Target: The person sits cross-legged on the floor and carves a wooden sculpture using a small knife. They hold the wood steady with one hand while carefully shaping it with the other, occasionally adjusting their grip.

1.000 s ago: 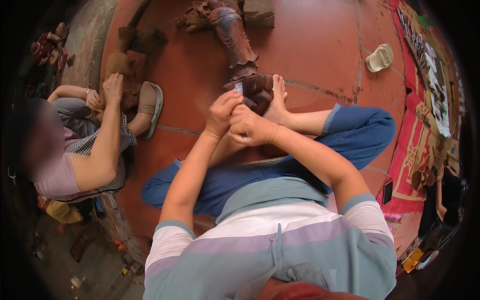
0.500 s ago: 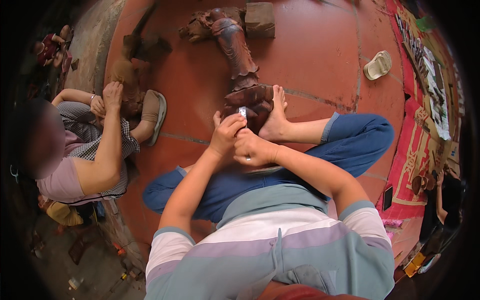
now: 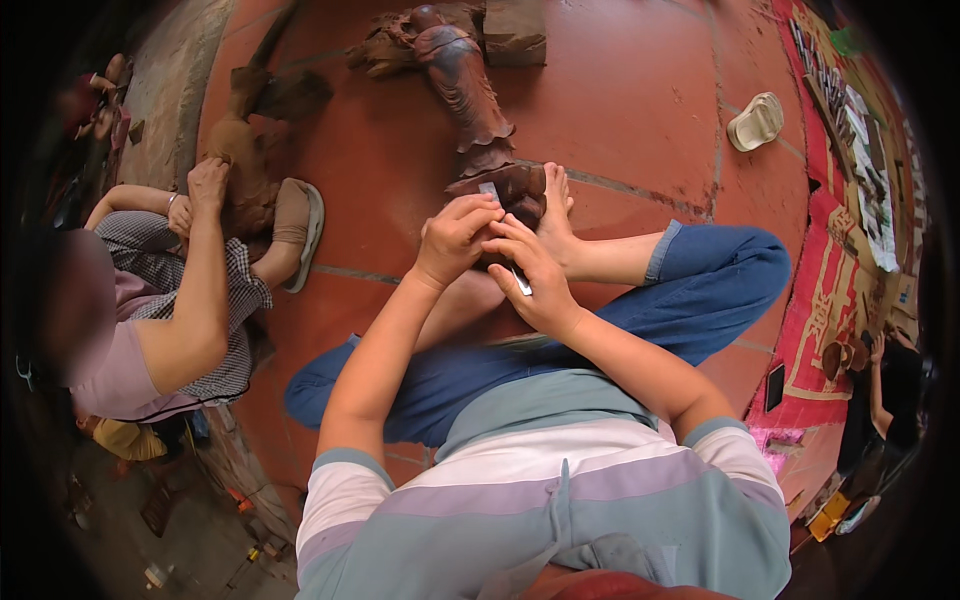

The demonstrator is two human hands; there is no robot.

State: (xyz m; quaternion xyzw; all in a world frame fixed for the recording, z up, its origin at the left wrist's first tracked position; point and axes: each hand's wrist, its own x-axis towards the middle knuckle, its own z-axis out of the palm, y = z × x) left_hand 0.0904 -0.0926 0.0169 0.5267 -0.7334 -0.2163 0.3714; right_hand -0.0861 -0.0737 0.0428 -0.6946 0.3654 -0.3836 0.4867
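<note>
A dark reddish-brown carved wooden figure (image 3: 465,100) lies on the floor, its broader end near my bare foot. At that end, my left hand (image 3: 460,235) is closed, fingers pinched on a flat pale-grey strip (image 3: 489,190) whose tip points at the wood. Close beside it, my right hand (image 3: 535,280) has long, loosely bent fingers meeting the left fingertips. A thin whitish, shiny piece (image 3: 522,282) shows in the right hand. Fingers hide the middle, so I cannot tell whether both pale parts are one tool.
Rough wooden blocks (image 3: 515,35) support the figure's far end. To the left, a seated person (image 3: 190,300) holds another carved piece (image 3: 240,160). A beige sandal (image 3: 756,122) lies right, before a red mat (image 3: 815,300) and a row of tools (image 3: 815,75). A phone (image 3: 775,388) rests near the mat's edge.
The pale strip's tip has shifted slightly up and away from me. My right hand has loosened from a fist to longer fingers, uncovering a whitish piece. The view has shifted a little.
</note>
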